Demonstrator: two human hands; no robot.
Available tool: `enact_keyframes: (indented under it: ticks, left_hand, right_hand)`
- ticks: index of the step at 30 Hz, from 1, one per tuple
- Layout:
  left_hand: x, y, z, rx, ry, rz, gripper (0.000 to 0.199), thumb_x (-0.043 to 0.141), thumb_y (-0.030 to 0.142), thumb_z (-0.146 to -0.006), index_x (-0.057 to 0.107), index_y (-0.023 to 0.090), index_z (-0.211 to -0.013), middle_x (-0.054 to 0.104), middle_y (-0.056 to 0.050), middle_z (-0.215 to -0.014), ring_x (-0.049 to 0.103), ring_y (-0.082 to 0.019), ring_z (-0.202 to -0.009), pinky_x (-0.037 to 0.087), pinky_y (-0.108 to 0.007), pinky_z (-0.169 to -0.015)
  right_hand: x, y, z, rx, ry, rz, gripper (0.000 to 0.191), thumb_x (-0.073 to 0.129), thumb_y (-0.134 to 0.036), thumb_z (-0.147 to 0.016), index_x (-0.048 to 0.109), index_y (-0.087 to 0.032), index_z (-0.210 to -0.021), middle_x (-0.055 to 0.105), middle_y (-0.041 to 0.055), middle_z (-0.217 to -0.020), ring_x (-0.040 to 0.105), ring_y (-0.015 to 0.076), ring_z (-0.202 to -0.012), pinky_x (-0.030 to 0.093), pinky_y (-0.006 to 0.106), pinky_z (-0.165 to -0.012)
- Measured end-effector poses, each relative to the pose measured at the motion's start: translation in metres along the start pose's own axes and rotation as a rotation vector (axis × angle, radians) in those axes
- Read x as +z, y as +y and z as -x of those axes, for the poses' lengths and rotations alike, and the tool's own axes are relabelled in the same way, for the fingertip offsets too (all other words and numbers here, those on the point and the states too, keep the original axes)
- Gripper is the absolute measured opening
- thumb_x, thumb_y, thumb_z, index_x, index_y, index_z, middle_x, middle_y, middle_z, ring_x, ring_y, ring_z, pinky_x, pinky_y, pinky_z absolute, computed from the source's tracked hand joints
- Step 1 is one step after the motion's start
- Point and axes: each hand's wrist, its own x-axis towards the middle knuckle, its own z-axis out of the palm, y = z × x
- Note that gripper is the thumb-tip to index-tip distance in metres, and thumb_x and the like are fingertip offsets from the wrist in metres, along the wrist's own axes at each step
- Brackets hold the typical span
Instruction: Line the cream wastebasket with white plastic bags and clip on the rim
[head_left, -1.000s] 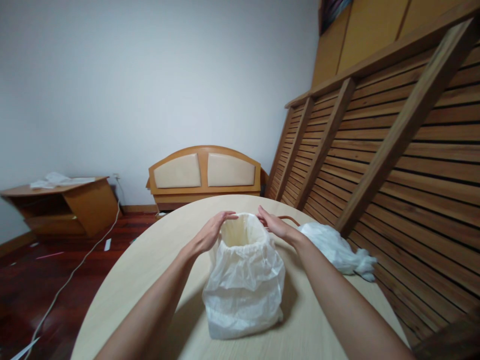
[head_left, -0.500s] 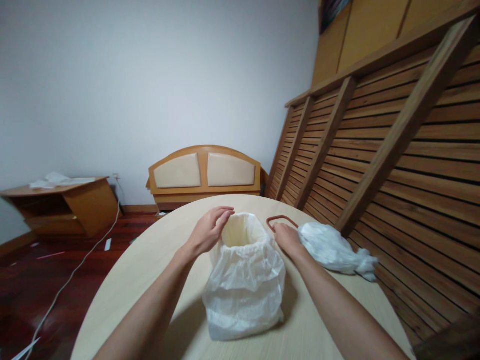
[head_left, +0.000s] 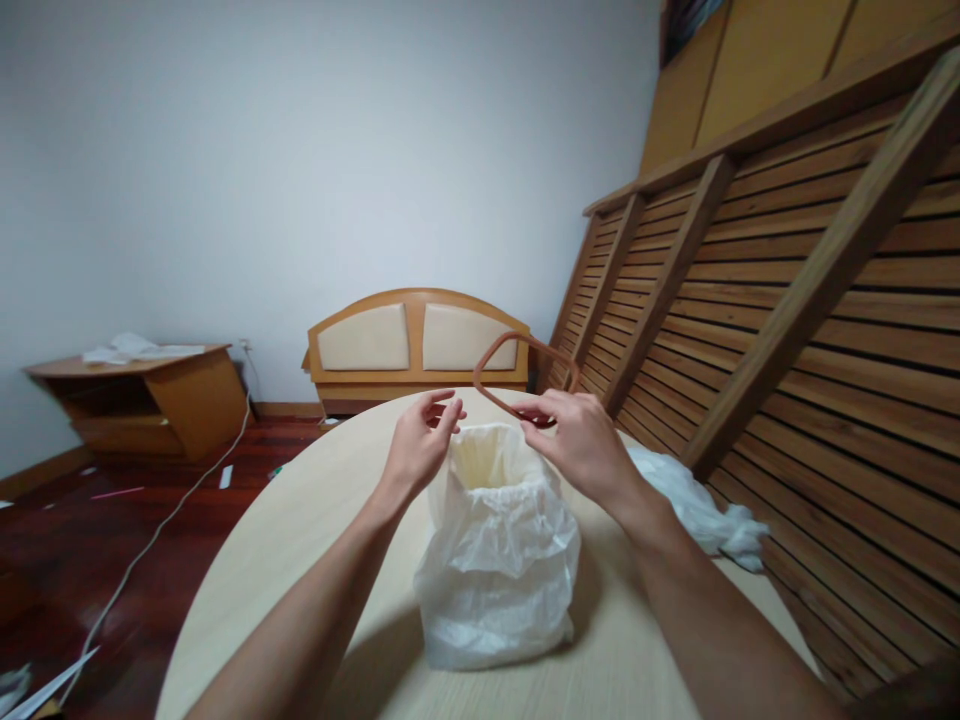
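Note:
A bin (head_left: 495, 455) lined with a white plastic bag (head_left: 499, 570) stands upright on the round table, its mouth open; the bag hangs over the outside and hides most of the bin. My right hand (head_left: 581, 445) pinches a brown ring-shaped rim frame (head_left: 516, 336) between thumb and fingers, holding it tilted above the far right side of the bin's mouth. At the left edge of the mouth is my left hand (head_left: 420, 440), its fingers loosely curved and apart with nothing between them. Whether it touches the bag I cannot tell.
A knotted white plastic bag (head_left: 697, 510) lies on the right of the pale table (head_left: 300, 530), partly behind my right arm. Wooden slatted panels (head_left: 825, 400) lean close on the right. Beyond the table are a headboard (head_left: 416, 340) and a low cabinet (head_left: 187, 400).
My right hand has lifted the brown rim frame off the table and brought it left, over the bin's mouth. My left hand stays by the left edge, its fingers slightly more curled.

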Motion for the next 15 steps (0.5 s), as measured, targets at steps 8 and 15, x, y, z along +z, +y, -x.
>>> enact_keyframes:
  ticks: [8, 15]
  left_hand:
    - [-0.004, 0.000, 0.001, -0.067, 0.015, 0.018, 0.046, 0.062, 0.054, -0.082, 0.070, 0.011, -0.097, 0.073, -0.008, -0.076, 0.064, -0.013, -0.050, 0.044, -0.020, -0.043]
    - [-0.006, -0.002, -0.002, -0.093, -0.025, -0.056, 0.042, 0.060, 0.048, -0.083, 0.072, 0.010, -0.096, 0.072, -0.008, -0.072, 0.063, -0.013, -0.051, 0.045, -0.021, -0.044]
  right_hand:
    - [-0.001, -0.030, 0.009, -0.222, -0.176, 0.055, 0.022, 0.065, -0.017, -0.089, 0.074, -0.028, -0.105, 0.077, 0.0013, -0.099, 0.067, 0.0197, -0.097, 0.033, 0.038, -0.094]
    - [-0.016, -0.008, 0.002, -0.073, 0.072, -0.086, 0.016, 0.060, -0.027, -0.092, 0.075, -0.020, -0.095, 0.074, 0.0049, -0.093, 0.066, 0.0179, -0.086, 0.046, 0.030, -0.079]
